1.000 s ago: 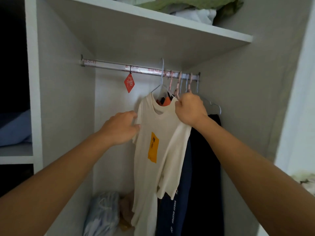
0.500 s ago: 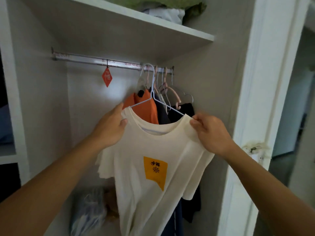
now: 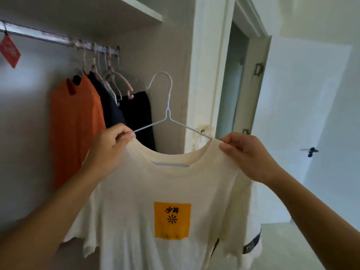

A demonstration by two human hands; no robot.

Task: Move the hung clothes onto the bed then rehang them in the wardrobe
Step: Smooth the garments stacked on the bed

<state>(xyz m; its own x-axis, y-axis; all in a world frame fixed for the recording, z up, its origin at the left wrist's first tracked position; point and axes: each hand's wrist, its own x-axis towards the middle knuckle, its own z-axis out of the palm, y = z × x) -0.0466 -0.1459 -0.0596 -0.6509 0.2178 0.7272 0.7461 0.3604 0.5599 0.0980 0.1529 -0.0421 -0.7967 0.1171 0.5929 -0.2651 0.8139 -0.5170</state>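
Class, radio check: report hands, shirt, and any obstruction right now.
Left hand and right hand each pinch a shoulder of the cream T-shirt. White wire hanger off the rail. Nothing blocking.

Red diamond tag (image 3: 9,50) hangs on a string at far left. White door frame (image 3: 209,61) stands upright at centre, with chipped, stained paint low down. Past it, an open door (image 3: 251,88) edge-on with two metal hinges (image 3: 259,68). White door (image 3: 329,133) at right, dark lever handle (image 3: 310,151). Pale floor (image 3: 272,238) at lower right.
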